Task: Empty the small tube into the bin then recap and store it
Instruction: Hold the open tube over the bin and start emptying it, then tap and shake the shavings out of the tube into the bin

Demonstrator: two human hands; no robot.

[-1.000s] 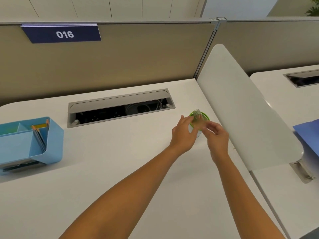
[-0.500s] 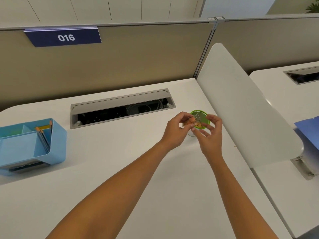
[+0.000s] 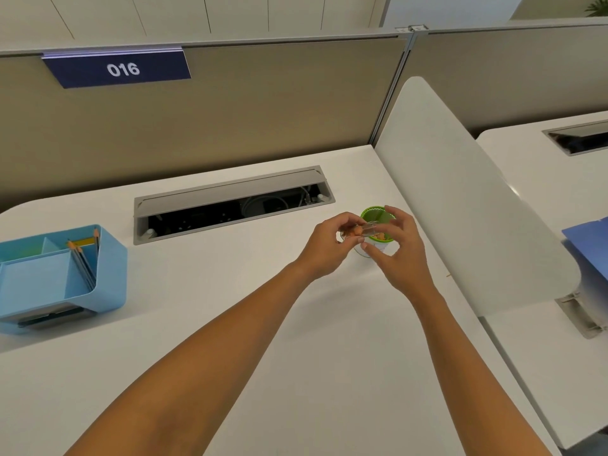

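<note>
A small green-rimmed bin (image 3: 370,212) stands on the white desk near the right divider, with orange bits visible inside. Just above its rim I hold a small clear tube (image 3: 370,230) lying sideways, with an orange piece (image 3: 355,231) at its left end. My left hand (image 3: 329,245) pinches that left end. My right hand (image 3: 399,250) grips the tube's right part from the front, fingers curled over the bin. The hands hide the bin's near side and whether the cap is on.
A light blue desk organiser (image 3: 59,274) with pencils sits at the left edge. An open grey cable tray (image 3: 230,202) is set into the desk behind my hands. A white rounded divider panel (image 3: 460,199) rises close on the right, with a blue folder (image 3: 589,245) beyond it.
My hands have drawn slightly back from over the bin and come together on the tube, turning it from tilted over the bin to sideways. The view has dipped a little.
</note>
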